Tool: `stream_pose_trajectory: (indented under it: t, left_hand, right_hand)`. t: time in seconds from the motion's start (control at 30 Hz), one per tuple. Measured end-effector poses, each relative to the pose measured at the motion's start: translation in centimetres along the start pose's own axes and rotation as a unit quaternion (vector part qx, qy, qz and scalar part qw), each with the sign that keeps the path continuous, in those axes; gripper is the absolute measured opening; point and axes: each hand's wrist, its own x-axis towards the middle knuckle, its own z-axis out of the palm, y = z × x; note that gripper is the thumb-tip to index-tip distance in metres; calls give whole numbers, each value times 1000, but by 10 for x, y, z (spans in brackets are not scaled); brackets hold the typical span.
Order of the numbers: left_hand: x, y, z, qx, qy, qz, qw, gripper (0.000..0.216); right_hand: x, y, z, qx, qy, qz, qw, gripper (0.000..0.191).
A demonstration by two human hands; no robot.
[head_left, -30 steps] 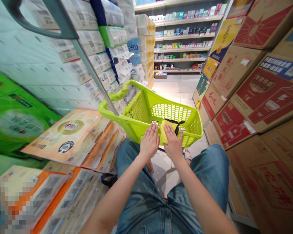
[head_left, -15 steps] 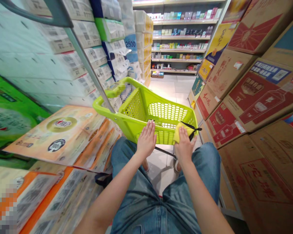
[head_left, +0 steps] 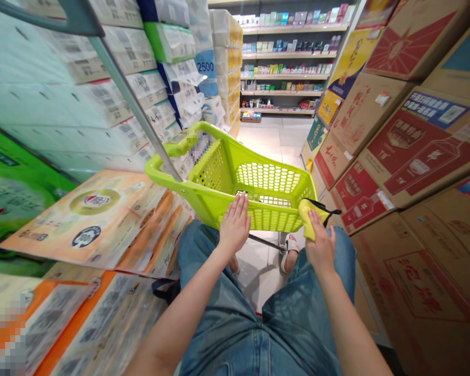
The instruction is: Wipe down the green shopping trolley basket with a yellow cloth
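Note:
A lime-green plastic shopping basket with a metal pull handle stands between my knees, its perforated walls showing. My left hand lies with straight fingers on the basket's near side, below the rim. At the basket's right end, my right hand presses a yellow cloth with black edging and a strap. This cloth touches the rim corner. Part of it is hidden under my fingers.
Orange tissue packs are piled at my left, beside tall stacks of white packs. Cardboard cartons rise on the right. Shelves of small boxes stand at the aisle's far end, over a pale tiled floor.
My right hand has slid to the right with the yellow cloth, from the near side to the basket's right corner. My left hand stays in place.

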Motion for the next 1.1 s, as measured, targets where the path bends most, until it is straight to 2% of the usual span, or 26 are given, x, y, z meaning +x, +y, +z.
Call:
stream_pose_trajectory:
  t: [0.07,0.13,0.2,0.3,0.37,0.4,0.43,0.5,0.57,0.7,0.77,0.8,0.87,0.93,1.03,1.1]
  left_hand:
    - [0,0,0,-2,0,1,1000,60]
    - [0,-1,0,-6,-1,2,1000,60]
    - [0,-1,0,-11,2,2,1000,60]
    - [0,-2,-2,-22,3,8,1000,64]
    - [0,-3,-3,-26,2,13,1000,66]
    - [0,-3,-3,-26,2,14,1000,66]
    - [0,-4,-4,-22,3,14,1000,65]
    - [1,-3,-3,-11,6,11,1000,63]
    - [1,-3,-2,-1,8,8,1000,62]
    - [1,-2,-1,3,4,2,1000,62]
    - [1,-1,-1,1,2,1,1000,61]
    - [1,-1,-1,0,1,1,1000,61]
    - [1,-1,-2,-2,0,0,1000,60]
    - [0,-1,-3,-7,1,-1,1000,60]
    - [0,-2,-5,-20,0,1,1000,64]
    - [0,-3,-6,-24,-4,7,1000,67]
  right_hand:
    - [2,6,-2,3,14,47,999,66]
    - [5,-14,2,2,11,61,998,67]
    - [9,-55,11,1,-17,25,1000,69]
    - [12,-123,26,26,-90,-77,993,72]
    - [13,-151,33,35,-101,-106,989,72]
    - [13,-156,34,35,-100,-112,988,72]
    - [13,-154,34,33,-97,-115,988,72]
    - [12,-132,29,20,-88,-116,989,75]
    - [10,-93,20,4,-70,-98,993,77]
    - [8,-12,-1,-15,-18,-9,1000,71]
    - [9,6,-7,-23,-7,30,999,67]
    - [10,6,-7,-29,-4,45,999,66]
    - [13,-14,-1,-47,-9,58,997,65]
    - [14,-55,9,-61,-33,36,997,67]
    - [14,-124,26,-49,-100,-71,991,70]
    - [15,-151,32,-28,-111,-117,987,70]
